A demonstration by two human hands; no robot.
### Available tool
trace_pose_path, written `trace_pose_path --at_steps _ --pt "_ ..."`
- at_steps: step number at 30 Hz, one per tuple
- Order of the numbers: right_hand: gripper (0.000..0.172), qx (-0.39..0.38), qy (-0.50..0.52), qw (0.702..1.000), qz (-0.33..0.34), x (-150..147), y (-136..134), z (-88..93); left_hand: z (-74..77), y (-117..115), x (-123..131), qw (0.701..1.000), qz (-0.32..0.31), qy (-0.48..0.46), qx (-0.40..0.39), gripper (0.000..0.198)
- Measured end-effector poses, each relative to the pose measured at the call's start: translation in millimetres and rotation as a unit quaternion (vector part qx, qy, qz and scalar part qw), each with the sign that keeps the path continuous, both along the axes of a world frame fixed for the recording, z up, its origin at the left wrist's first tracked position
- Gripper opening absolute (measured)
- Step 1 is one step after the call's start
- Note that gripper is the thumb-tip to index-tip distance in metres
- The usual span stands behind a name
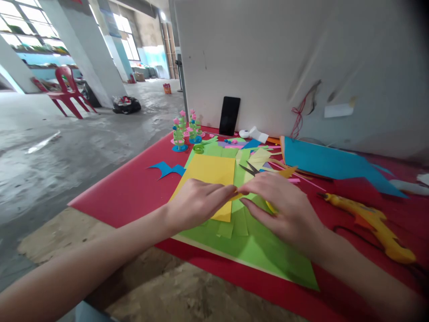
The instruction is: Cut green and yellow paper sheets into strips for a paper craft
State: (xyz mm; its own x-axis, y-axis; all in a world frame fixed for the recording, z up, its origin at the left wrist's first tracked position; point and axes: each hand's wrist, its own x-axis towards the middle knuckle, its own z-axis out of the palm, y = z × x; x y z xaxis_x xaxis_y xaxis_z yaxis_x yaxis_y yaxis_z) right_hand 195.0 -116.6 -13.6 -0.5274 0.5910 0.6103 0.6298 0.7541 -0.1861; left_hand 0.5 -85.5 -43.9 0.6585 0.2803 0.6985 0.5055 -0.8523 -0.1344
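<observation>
My left hand (197, 203) is closed, its thumb and forefinger pinching a small yellow paper strip (237, 196) above the sheets. My right hand (284, 201) meets it from the other side, fingertips bent round the strip's near end; much of the strip is hidden by the fingers. Under the hands lies a yellow paper sheet (211, 167) on a larger green sheet (268, 250), with smaller green pieces between. Dark scissors blades (250, 169) stick out behind my right hand, which partly covers the scissors. A pointed yellow-orange paper piece (288, 171) shows just past its knuckles.
Small paper towers with pink stars (179, 134) stand at the back left, near a blue paper offcut (164, 169). A black phone (229, 116) leans on the wall. Blue sheets (328, 161) and a yellow glue gun (372, 223) with its cord lie on the right of the red tabletop (127, 188).
</observation>
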Motion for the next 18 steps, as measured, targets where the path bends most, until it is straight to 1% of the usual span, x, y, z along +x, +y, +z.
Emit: trace_pose_path --at_steps 2,4,8,13,18 --pt "0.011 0.012 0.018 1.000 -0.017 -4.7 -3.9 -2.5 -0.9 -3.5 1.0 1.000 -0.013 0.019 -0.015 0.015" --pt "0.009 0.014 0.033 0.999 -0.034 -4.1 -4.5 -1.0 -0.6 -4.8 0.8 0.999 -0.014 0.024 -0.024 0.015" --pt "0.007 -0.006 0.009 1.000 -0.004 -1.6 -2.1 2.5 -0.2 -5.3 0.1 0.999 -0.017 0.025 -0.035 0.015" --pt "0.005 -0.013 0.025 1.000 0.003 -1.6 0.6 -1.0 0.2 -6.9 0.6 0.999 -0.031 0.022 -0.028 0.014" --pt "0.006 -0.029 0.023 0.999 0.028 -1.4 1.5 -3.1 0.4 -8.1 1.1 0.998 -0.042 0.030 -0.022 0.018"
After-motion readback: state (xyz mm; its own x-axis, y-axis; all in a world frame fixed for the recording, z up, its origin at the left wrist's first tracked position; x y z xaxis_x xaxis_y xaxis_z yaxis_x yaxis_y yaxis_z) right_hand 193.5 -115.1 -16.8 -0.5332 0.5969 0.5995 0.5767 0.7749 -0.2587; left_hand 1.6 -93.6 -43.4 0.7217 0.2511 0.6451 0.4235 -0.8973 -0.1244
